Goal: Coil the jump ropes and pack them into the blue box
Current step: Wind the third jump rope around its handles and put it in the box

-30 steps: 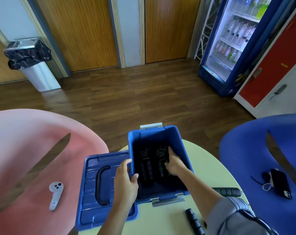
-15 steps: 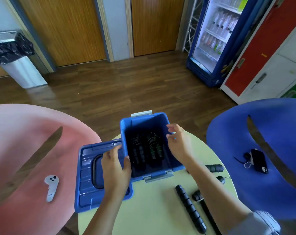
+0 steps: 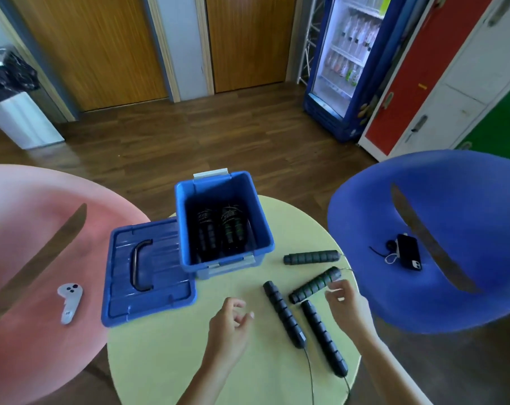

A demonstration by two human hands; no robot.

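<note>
The blue box [image 3: 260, 226] and its lid [image 3: 166, 273] are smooth, glossy plastic, the lid moulded with ridges. The jump rope handles [image 3: 284, 314] look like matt black foam, ribbed. The desk [image 3: 174, 355] has a smooth, matt pale-green top. The floor [image 3: 189, 147] is dark wood plank with a soft sheen. The controller [image 3: 69, 299] is smooth white plastic.

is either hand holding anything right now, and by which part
Nothing is held. The left hand is empty over the table; the right hand hovers beside a rope handle.

4 handles [image 3: 311, 257], 2 coiled ropes [image 3: 232, 229], 1 box [image 3: 255, 211], 1 lid [image 3: 160, 299].
</note>
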